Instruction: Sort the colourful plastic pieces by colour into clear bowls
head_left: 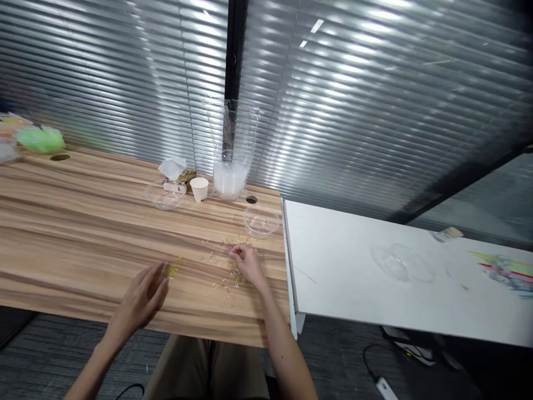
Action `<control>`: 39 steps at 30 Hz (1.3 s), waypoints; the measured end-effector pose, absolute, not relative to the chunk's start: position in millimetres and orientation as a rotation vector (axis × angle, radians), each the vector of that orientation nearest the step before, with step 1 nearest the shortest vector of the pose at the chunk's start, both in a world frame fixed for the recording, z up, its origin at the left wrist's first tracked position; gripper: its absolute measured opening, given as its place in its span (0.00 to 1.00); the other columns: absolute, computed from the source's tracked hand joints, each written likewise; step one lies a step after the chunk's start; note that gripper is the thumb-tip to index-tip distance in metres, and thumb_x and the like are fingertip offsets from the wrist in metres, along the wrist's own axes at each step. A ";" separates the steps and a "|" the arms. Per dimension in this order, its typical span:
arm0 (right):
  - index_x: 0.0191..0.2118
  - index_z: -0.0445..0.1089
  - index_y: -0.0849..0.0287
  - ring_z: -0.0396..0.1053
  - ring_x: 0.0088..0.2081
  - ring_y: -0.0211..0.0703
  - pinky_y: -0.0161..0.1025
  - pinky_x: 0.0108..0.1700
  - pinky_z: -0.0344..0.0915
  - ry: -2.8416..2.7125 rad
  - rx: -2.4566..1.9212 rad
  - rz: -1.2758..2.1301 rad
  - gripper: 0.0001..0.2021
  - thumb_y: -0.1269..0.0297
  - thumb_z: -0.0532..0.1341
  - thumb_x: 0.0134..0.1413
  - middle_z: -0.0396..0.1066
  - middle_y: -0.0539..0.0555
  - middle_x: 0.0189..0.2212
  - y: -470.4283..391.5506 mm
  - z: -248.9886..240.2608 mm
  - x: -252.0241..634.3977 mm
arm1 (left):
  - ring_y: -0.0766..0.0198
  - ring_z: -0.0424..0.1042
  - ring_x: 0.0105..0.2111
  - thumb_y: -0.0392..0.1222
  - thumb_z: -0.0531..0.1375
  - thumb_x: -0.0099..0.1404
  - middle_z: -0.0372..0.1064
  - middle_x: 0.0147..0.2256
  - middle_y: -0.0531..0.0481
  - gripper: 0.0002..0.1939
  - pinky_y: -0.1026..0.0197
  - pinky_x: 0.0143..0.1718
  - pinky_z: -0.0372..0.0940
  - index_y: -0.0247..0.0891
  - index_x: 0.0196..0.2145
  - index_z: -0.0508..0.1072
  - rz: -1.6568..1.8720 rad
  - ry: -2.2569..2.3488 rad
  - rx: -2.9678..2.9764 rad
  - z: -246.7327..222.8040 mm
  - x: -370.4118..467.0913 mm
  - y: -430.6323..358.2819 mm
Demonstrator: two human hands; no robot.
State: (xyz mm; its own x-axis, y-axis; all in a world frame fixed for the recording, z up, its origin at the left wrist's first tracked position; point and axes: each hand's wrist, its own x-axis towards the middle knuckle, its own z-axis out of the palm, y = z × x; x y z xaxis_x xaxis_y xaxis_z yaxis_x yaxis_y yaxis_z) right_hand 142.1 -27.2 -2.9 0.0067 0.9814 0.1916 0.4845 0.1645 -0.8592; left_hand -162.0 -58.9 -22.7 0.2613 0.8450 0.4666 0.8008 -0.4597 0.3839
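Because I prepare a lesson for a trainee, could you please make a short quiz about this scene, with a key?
1. Which hand is nearest the small yellow pile: A) left, B) right?
2. True or false: the paper cup stands on the white table.
3. Fill in: just beyond the right hand stands a shallow, clear ____.

Key: 1. A, the left hand. 2. False; it stands on the wood-grain table. 3. bowl.

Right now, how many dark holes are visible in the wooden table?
2: the left hole beside the green bundle, and the right hole, to the right of the white cup. Others may be hidden.
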 end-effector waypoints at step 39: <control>0.28 0.70 0.62 0.64 0.32 0.39 0.32 0.38 0.56 -2.081 -1.513 0.526 0.09 0.81 0.57 0.52 0.70 0.52 0.29 -27.1 6.6 150.0 | 0.52 0.71 0.48 0.55 0.50 0.66 0.71 0.47 0.39 0.23 0.51 0.51 0.66 0.35 0.46 0.70 1.027 1.591 2.311 -23.3 -167.0 -48.6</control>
State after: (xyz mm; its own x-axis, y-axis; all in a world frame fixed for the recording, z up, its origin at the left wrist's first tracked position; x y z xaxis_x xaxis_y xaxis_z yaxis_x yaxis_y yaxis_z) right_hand 150.0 -27.1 6.6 -0.2495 0.9524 0.1750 0.7550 0.3045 -0.5808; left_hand -167.0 -48.6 -23.3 0.2012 0.8716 0.4471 0.7665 -0.4243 0.4822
